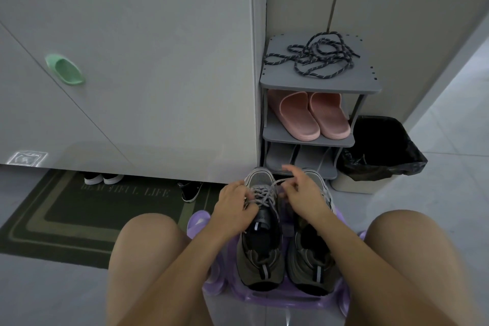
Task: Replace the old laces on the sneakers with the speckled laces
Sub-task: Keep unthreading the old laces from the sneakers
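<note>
Two grey-brown sneakers stand side by side on a purple plastic stool (275, 296) between my knees. The left sneaker (260, 241) carries grey laces (262, 194) across its front. My left hand (232, 202) rests on that sneaker's left side with its fingers curled into the laces. My right hand (301, 193) pinches a strand of the same lace and holds it raised above the toe. The right sneaker (311, 254) is partly hidden under my right wrist. The dark speckled laces (317, 57) lie in a loose tangle on top of the grey shoe rack (317, 83).
The rack holds pink slippers (315, 116) and grey slippers below. A bin with a black bag (383, 148) stands right of it. A white cabinet (132, 61) fills the left, with shoes under it and a dark doormat (79, 212) on the tiled floor.
</note>
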{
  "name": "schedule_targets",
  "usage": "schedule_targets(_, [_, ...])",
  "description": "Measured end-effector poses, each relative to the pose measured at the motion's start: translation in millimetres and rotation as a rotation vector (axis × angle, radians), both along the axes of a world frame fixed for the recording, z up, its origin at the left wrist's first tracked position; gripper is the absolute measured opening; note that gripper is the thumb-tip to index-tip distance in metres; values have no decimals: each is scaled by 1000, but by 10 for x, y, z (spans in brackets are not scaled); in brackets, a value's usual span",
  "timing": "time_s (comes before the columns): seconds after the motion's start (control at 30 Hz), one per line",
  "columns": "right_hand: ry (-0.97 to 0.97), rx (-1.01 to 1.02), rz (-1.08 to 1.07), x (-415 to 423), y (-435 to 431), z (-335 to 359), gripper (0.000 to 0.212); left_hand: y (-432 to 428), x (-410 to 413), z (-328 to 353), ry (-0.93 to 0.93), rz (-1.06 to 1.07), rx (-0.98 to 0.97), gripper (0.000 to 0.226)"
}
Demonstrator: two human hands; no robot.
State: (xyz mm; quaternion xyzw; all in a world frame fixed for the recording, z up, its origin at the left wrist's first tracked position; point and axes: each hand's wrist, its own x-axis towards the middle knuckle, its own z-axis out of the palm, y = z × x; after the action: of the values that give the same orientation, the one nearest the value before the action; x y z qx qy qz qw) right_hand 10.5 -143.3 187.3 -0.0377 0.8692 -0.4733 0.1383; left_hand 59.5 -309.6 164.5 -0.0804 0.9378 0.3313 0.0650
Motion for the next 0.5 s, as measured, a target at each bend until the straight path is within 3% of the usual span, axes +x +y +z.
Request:
schedule_targets(0.07, [-2, 156, 55, -11, 0, 21, 13, 10, 16, 12, 23, -19, 16, 10])
schedule_targets(0.17, [-11, 401, 236, 59, -42, 27, 38, 36, 45, 28, 74, -37, 49, 12])
schedule_targets(0.33, [-23, 381, 228, 86, -72, -9, 24, 110, 161, 144, 176, 120, 114, 30])
schedule_targets(0.5, [-36, 352, 218, 87, -84, -8, 15, 86, 177, 183, 166, 222, 328, 20])
